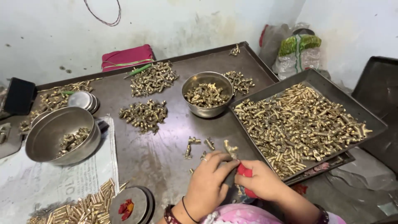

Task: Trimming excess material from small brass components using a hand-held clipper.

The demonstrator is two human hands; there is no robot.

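Observation:
My left hand (209, 182) pinches a small brass fitting (231, 149) between thumb and fingers, near the front of the big dark tray (166, 153). My right hand (263, 180) is closed on a red cloth-like piece (245, 172) pressed against the left hand. A few loose brass fittings (195, 147) lie on the tray just beyond my fingers.
A smaller tray (373, 120) heaped with brass fittings sits at right. A steel bowl (207, 93) of fittings stands mid-tray, a larger bowl (62, 135) at left. Piles of fittings (144, 114) lie behind. Brass tubes (83, 207) and a round lid (130, 204) sit at front left.

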